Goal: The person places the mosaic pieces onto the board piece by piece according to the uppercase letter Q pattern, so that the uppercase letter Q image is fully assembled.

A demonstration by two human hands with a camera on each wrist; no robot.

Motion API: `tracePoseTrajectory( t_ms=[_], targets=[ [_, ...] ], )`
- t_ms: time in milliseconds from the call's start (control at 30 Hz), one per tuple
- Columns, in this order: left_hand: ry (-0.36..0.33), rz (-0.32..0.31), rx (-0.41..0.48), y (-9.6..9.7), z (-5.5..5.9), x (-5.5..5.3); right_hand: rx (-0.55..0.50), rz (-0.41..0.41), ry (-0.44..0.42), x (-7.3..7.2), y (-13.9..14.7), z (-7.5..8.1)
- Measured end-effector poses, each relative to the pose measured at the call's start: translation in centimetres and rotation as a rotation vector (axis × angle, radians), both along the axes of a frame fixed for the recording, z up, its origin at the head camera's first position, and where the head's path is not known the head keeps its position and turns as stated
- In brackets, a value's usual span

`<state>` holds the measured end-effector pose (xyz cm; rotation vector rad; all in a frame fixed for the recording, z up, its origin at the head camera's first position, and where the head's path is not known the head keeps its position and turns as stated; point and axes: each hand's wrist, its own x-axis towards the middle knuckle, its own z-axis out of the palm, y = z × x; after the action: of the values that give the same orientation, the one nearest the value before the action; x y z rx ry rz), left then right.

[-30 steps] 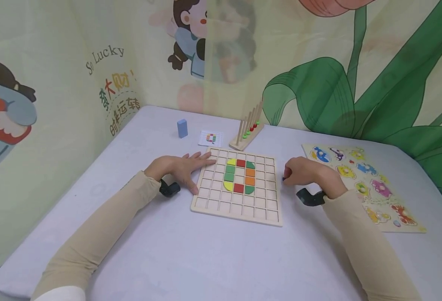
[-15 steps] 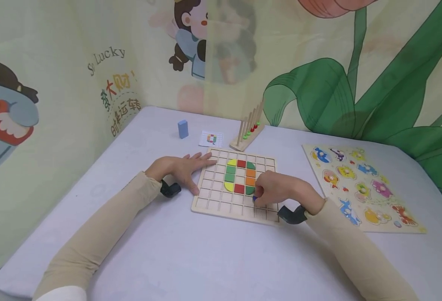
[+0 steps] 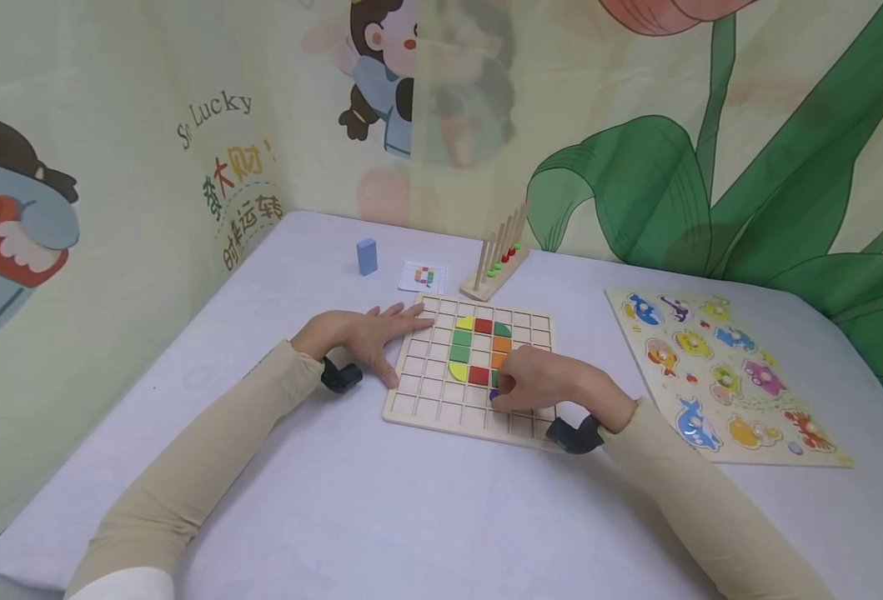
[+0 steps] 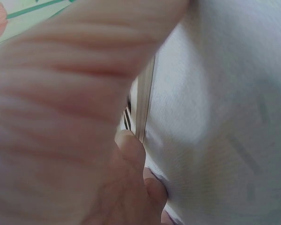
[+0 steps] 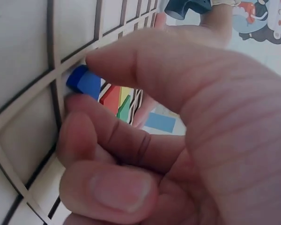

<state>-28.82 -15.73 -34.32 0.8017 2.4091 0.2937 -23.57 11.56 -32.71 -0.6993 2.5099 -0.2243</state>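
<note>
A square wooden grid board [image 3: 429,412] lies on the table. Colored tiles form a ring in its cells, among them yellow quarter-rounds [image 3: 458,372], red squares [image 3: 479,376], green squares [image 3: 459,353] and orange squares [image 3: 501,343]. My left hand [image 3: 362,340] rests at the board's left edge with fingers spread. Over the board's lower right part, my right hand [image 3: 537,379] pinches a small blue tile [image 5: 88,82] between thumb and index finger. In the right wrist view the tile is tilted near the grid ribs; whether it touches them I cannot tell. This hand partly covers the ring's right side.
Behind the board lie a pattern card [image 3: 422,277] and a peg stand [image 3: 484,289] with red and green rings. A blue block [image 3: 367,257] stands at the back left. On the right lies a sea-animal puzzle board [image 3: 711,400].
My right hand has moved left from beside the board to above its lower right cells, carrying the blue tile. The left hand has stayed in place.
</note>
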Motion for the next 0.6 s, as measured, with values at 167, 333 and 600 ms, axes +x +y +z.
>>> tracePoseTrajectory(
  t_ms=[167, 333, 600],
  targets=[
    [-0.004, 0.004, 0.007, -0.07, -0.11, -0.03, -0.010, 0.014, -0.004, -0.08, 0.05, -0.13],
    [-0.006, 0.009, 0.014, -0.10, -0.10, -0.07, -0.015, 0.027, -0.006, -0.18, 0.12, -0.18],
    [-0.006, 0.009, 0.008, -0.14, -0.06, -0.06, -0.029, 0.034, -0.019, -0.34, 0.28, -0.27]
  ],
)
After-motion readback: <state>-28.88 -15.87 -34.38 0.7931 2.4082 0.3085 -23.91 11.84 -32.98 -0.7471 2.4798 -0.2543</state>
